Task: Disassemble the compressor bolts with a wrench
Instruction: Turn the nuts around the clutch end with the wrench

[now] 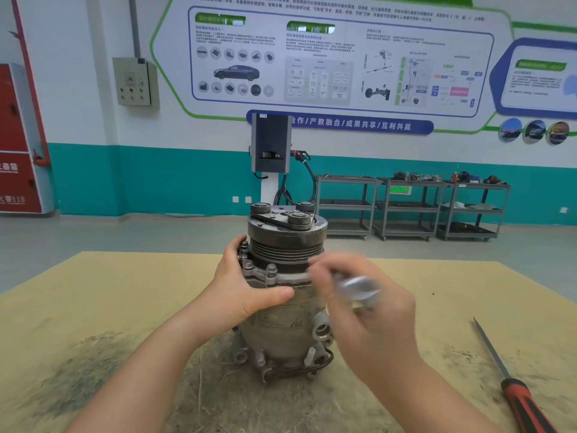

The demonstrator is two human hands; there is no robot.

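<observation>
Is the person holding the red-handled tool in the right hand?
No, the red-handled tool lies on the board, apart from the right hand.

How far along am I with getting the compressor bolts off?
Nothing looks done yet: the flange bolts in view sit in place. In hand: the left hand steadies the compressor, the right hand holds a blurred wrench by the flange. Left: every bolt that shows.

Both forearms reach forward; left grip clasps the compressor, blurred right grip pinches the wrench.
</observation>
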